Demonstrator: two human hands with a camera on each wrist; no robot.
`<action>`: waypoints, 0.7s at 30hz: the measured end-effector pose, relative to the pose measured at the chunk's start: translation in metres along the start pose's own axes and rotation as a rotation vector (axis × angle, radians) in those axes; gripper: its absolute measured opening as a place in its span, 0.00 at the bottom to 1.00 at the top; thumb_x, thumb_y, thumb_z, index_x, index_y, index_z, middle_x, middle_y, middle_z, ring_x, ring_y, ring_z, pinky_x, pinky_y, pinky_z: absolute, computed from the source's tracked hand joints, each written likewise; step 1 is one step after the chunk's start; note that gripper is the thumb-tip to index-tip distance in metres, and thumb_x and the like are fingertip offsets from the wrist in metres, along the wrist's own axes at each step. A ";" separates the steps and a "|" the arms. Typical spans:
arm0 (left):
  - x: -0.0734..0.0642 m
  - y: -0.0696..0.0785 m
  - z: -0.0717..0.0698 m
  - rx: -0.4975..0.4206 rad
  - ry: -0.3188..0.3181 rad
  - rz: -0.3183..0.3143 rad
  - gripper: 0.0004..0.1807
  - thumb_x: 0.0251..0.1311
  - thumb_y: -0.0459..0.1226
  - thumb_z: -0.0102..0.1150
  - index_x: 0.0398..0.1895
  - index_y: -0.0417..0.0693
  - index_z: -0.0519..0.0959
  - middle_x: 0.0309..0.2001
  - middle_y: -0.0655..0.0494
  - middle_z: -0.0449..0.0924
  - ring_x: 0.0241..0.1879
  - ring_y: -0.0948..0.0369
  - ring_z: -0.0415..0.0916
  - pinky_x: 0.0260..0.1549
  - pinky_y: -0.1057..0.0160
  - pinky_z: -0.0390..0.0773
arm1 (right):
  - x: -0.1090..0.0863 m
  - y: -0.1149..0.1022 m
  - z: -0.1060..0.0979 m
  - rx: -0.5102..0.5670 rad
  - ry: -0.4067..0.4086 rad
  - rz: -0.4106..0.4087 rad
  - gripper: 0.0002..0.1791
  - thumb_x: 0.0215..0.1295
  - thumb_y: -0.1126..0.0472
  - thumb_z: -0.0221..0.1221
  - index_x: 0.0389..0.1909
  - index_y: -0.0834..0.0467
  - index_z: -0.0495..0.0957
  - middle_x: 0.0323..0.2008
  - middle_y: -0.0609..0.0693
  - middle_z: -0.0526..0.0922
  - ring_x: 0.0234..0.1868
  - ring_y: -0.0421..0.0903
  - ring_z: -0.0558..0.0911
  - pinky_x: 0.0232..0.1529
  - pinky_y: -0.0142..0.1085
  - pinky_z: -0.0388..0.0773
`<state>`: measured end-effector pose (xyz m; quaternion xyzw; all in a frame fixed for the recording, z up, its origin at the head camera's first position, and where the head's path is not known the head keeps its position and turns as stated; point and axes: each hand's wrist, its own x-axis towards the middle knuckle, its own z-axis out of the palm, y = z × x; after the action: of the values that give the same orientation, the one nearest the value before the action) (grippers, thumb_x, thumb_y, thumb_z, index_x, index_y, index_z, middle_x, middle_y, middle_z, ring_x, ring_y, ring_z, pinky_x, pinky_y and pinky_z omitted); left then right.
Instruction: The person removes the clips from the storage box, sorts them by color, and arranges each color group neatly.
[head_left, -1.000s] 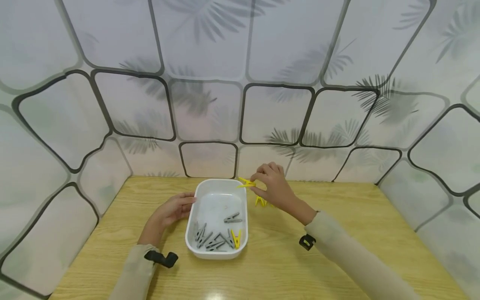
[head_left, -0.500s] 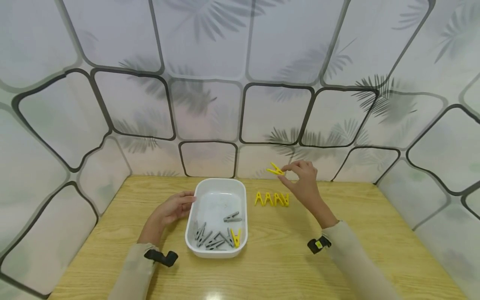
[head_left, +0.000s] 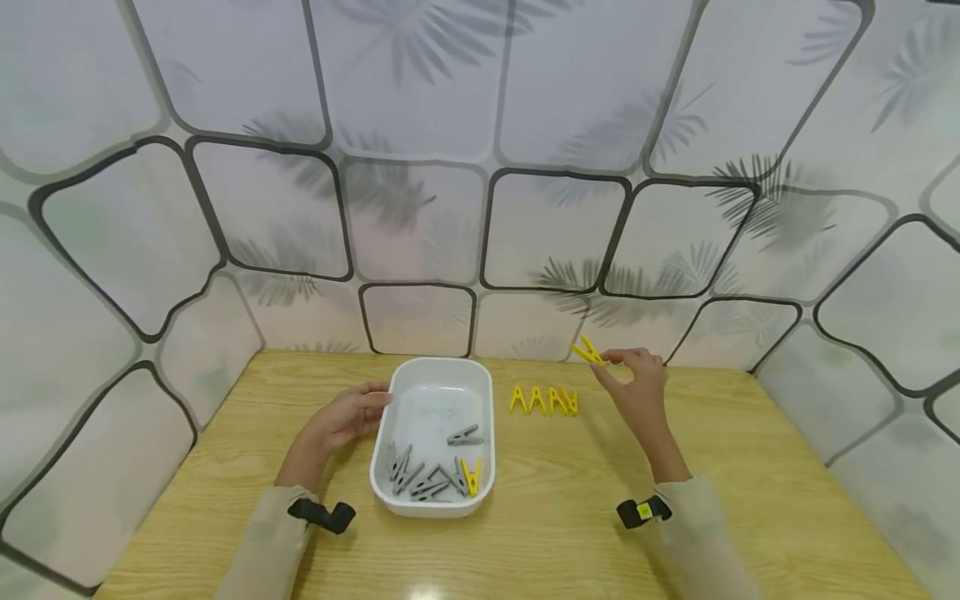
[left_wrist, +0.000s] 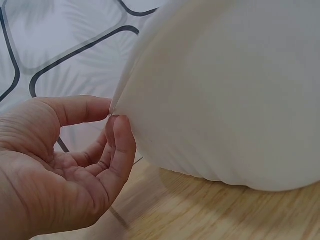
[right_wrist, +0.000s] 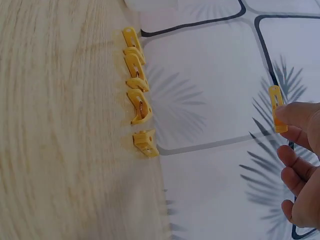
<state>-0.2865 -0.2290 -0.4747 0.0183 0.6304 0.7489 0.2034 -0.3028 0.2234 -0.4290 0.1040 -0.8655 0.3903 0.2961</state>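
My left hand [head_left: 351,419] pinches the left rim of a white plastic tub [head_left: 486,400]. In the left wrist view, the thumb and fingertips [left_wrist: 126,135] meet at the edge of the tub wall [left_wrist: 215,105]. Between thumb and forefinger, my right hand [head_left: 636,387] pinches a yellow clothespin [head_left: 588,350], raised above the table at the back right. Below and left of it, several yellow clothespins [head_left: 536,400] stand in a row on the table; the right wrist view shows these clothespins [right_wrist: 139,107] too. Inside the tub lie several grey clothespins [head_left: 431,483] and one yellow clothespin [head_left: 472,477].
The wooden table [head_left: 570,517] meets a patterned wall [head_left: 420,225] at its back edge, with side walls to the left and right. Each wrist carries a black strap, the left strap [head_left: 322,515] and the right strap [head_left: 643,511].
My right hand has carried the yellow clothespin from above the tub's right rim to the right, past the standing row. The left hand and tub stay in place.
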 end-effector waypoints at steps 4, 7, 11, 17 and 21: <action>0.000 0.003 0.001 0.056 0.017 0.024 0.26 0.74 0.33 0.53 0.69 0.30 0.62 0.44 0.60 0.83 0.42 0.67 0.82 0.43 0.68 0.83 | -0.004 0.006 0.000 0.020 0.033 0.043 0.12 0.60 0.63 0.72 0.42 0.65 0.85 0.42 0.64 0.81 0.47 0.61 0.71 0.56 0.61 0.58; -0.001 0.007 0.002 0.150 0.047 0.037 0.27 0.74 0.35 0.55 0.69 0.29 0.62 0.49 0.53 0.81 0.45 0.65 0.82 0.46 0.67 0.83 | -0.003 0.005 0.000 0.020 0.041 0.064 0.12 0.60 0.64 0.72 0.42 0.65 0.85 0.41 0.64 0.81 0.48 0.59 0.71 0.56 0.61 0.58; -0.006 0.011 0.005 0.266 0.100 0.039 0.29 0.73 0.36 0.57 0.69 0.29 0.63 0.57 0.42 0.77 0.47 0.61 0.82 0.47 0.64 0.84 | -0.002 0.005 0.000 0.023 0.037 0.065 0.12 0.60 0.64 0.71 0.42 0.66 0.85 0.41 0.65 0.82 0.48 0.60 0.72 0.56 0.62 0.58; -0.006 0.011 0.005 0.314 0.102 0.035 0.30 0.73 0.37 0.58 0.70 0.30 0.63 0.57 0.43 0.75 0.46 0.62 0.82 0.47 0.63 0.85 | -0.006 0.014 -0.005 -0.005 0.033 0.089 0.12 0.60 0.64 0.72 0.42 0.66 0.86 0.41 0.64 0.82 0.47 0.62 0.73 0.54 0.58 0.59; -0.004 0.012 0.001 0.293 0.068 0.034 0.31 0.73 0.36 0.58 0.72 0.30 0.62 0.56 0.45 0.77 0.44 0.64 0.82 0.45 0.64 0.85 | -0.007 0.018 -0.009 -0.018 0.048 0.112 0.12 0.60 0.64 0.72 0.42 0.66 0.85 0.42 0.65 0.82 0.49 0.62 0.72 0.52 0.58 0.58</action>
<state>-0.2859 -0.2310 -0.4626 0.0331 0.7391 0.6524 0.1643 -0.3006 0.2419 -0.4399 0.0433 -0.8662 0.4008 0.2954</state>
